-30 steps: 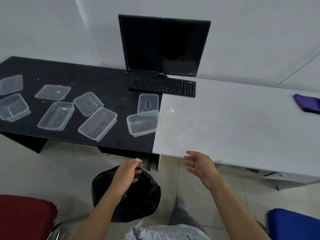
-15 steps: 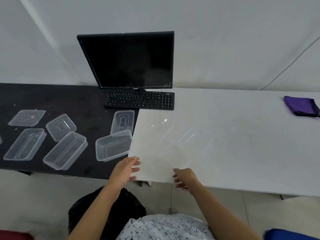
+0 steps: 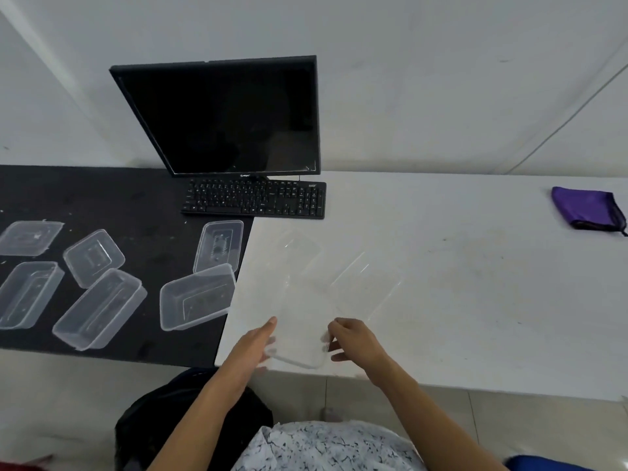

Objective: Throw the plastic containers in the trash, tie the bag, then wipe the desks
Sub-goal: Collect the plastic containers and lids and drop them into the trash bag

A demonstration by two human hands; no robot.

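Fingers of left hand, right hand grip one container; six aside.

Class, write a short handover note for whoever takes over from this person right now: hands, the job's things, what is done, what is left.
Hands: left hand and right hand each grip an end of one clear plastic container at the white desk's front edge.
Six clear plastic containers and lids lie on the black desk; another faint container lies further back on the white desk.
The black trash bag sits on the floor below; a purple cloth lies far right.
Done: nothing evident. Left: bin containers, tie bag, wipe desks.
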